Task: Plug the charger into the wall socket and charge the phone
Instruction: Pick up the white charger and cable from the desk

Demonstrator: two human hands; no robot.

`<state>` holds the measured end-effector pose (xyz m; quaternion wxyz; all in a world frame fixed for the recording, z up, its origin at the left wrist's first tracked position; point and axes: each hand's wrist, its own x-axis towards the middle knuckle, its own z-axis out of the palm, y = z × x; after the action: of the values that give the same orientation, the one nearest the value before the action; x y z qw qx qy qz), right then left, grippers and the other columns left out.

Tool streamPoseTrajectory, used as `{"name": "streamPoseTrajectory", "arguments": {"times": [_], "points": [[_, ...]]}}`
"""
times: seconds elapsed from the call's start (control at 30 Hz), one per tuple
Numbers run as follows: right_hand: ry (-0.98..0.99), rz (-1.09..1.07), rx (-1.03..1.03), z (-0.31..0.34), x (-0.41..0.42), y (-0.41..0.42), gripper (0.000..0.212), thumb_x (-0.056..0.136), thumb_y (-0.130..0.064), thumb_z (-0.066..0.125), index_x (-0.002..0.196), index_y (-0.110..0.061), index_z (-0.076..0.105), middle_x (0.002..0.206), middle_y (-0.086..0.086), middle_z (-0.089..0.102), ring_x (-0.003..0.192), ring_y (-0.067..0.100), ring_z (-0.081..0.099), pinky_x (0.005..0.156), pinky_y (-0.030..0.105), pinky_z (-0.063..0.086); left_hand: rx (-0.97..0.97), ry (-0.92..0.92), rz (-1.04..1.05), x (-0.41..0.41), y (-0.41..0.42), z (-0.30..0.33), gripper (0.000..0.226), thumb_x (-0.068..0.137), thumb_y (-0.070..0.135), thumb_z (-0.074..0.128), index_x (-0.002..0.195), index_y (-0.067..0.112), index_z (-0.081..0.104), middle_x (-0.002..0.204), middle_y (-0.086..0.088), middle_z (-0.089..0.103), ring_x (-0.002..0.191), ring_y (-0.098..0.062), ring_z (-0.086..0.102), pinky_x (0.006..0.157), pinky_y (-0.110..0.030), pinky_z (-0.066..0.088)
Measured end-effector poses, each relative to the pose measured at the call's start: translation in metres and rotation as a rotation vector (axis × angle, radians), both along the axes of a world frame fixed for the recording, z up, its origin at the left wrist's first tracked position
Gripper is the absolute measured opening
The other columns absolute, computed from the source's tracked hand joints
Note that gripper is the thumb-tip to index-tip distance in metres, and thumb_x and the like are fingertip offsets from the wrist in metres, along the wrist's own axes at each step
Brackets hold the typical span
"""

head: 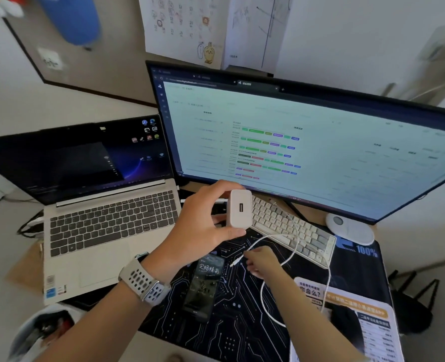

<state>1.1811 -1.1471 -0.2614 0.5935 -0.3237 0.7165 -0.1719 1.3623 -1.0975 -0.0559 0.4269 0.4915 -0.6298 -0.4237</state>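
Here, near the centre of the frame, the left hand (203, 220) holds a white charger block (239, 209) up above the desk, thumb on top and fingers closed under and behind it, so that its USB port faces the camera. A pale perforated watch strap (144, 282) wraps that wrist. Just below and to the right, the right hand (262, 259) pinches the plug end of a white cable (293, 246) between thumb and fingertips; the small connector sticks out to the left, apart from the charger and not yet in its port. The rest of the cable loops up over the lower edge of a white keyboard (289, 226) and back down across a dark desk mat (242, 317) printed with circuit lines.

The phone (204, 286) lies flat on that mat in the lower centre, screen lit, just left of the right hand and under the left wrist, with nothing plugged into it. An open laptop (106, 218) fills the left of the frame, and a wide monitor (307, 142) spans the right. A white wall socket (49, 60) shows in the upper left, blurred and well apart from both hands. A printed leaflet (357, 320) lies at the lower right on the mat.
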Motion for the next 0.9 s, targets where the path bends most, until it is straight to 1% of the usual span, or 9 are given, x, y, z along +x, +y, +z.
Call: {"name": "streamPoseTrajectory", "arguments": {"times": [0.1,0.17,0.27,0.4,0.57,0.7,0.77,0.83,0.9], "points": [[-0.074,-0.058,0.042,-0.011,0.014,0.001,0.021,0.088,-0.005,0.063,0.070,-0.001,0.054,0.059,0.012,0.046,0.042,0.016,0.038,0.034,0.018,0.033,0.032,0.003,0.019,0.008,0.003,0.000,0.060,0.066,0.000,0.084,0.117,0.022,0.060,0.120,0.000,0.061,0.121,-0.014,0.052,0.085,-0.034,0.059],[-0.083,-0.094,0.049,-0.015,0.020,0.001,0.020,0.089,-0.008,0.064,0.071,-0.002,0.056,0.060,0.011,0.049,0.040,0.016,0.044,0.035,0.017,0.035,0.041,-0.005,0.020,0.012,0.004,0.001,0.060,0.067,0.001,0.084,0.117,0.022,0.060,0.119,0.001,0.062,0.121,-0.015,0.051,0.085,-0.037,0.059],[-0.081,-0.158,0.056,-0.018,0.026,0.000,0.020,0.089,-0.013,0.066,0.073,-0.004,0.058,0.064,0.010,0.055,0.045,0.017,0.051,0.039,0.019,0.040,0.045,-0.012,0.026,0.015,0.003,0.003,0.060,0.067,0.001,0.084,0.118,0.022,0.061,0.119,0.003,0.062,0.121,-0.016,0.052,0.087,-0.040,0.058],[-0.121,-0.260,0.087,-0.019,0.030,-0.004,0.021,0.088,-0.013,0.067,0.071,-0.006,0.056,0.067,0.009,0.056,0.049,0.017,0.052,0.046,0.022,0.044,0.055,0.001,0.038,0.016,-0.001,0.005,0.060,0.066,0.000,0.084,0.116,0.023,0.061,0.118,0.003,0.062,0.119,-0.015,0.053,0.088,-0.037,0.058],[-0.223,-0.350,0.070,-0.011,0.033,-0.004,0.020,0.090,-0.005,0.062,0.072,-0.008,0.054,0.067,0.008,0.054,0.055,0.014,0.051,0.053,0.024,0.046,0.050,0.009,0.021,0.015,-0.003,0.008,0.059,0.067,0.000,0.083,0.116,0.023,0.061,0.119,0.002,0.062,0.120,-0.015,0.053,0.087,-0.036,0.058],[-0.407,-0.378,0.005,0.022,0.029,-0.002,0.018,0.094,-0.003,0.054,0.077,-0.008,0.055,0.072,0.010,0.065,0.066,0.016,0.060,0.061,0.024,0.049,0.020,-0.010,0.017,0.015,-0.003,0.012,0.059,0.066,0.002,0.085,0.116,0.023,0.061,0.116,0.006,0.063,0.117,-0.011,0.054,0.086,-0.037,0.058],[-0.543,-0.437,-0.046,0.051,0.019,-0.002,0.015,0.094,-0.004,0.054,0.080,-0.008,0.058,0.074,0.009,0.069,0.072,0.018,0.065,0.065,0.026,0.051,0.001,0.005,0.015,0.016,-0.005,0.015,0.059,0.065,0.002,0.086,0.114,0.025,0.061,0.115,0.005,0.063,0.112,-0.004,0.056,0.083,-0.034,0.059],[-0.680,-0.478,-0.114,0.088,0.007,0.000,0.012,0.093,-0.007,0.057,0.081,-0.009,0.060,0.071,0.007,0.073,0.072,0.018,0.069,0.065,0.027,0.054,-0.011,0.034,0.009,0.016,-0.007,0.019,0.058,0.066,0.000,0.085,0.113,0.024,0.061,0.113,0.004,0.063,0.107,0.000,0.058,0.080,-0.031,0.059],[-0.839,-0.482,-0.195,0.127,-0.004,0.004,0.007,0.090,-0.009,0.060,0.083,-0.009,0.061,0.072,0.006,0.073,0.067,0.016,0.070,0.062,0.025,0.057,-0.027,0.061,0.003,0.016,-0.010,0.025,0.057,0.066,-0.001,0.085,0.113,0.022,0.062,0.112,0.004,0.064,0.106,-0.002,0.059,0.081,-0.033,0.060]]}}
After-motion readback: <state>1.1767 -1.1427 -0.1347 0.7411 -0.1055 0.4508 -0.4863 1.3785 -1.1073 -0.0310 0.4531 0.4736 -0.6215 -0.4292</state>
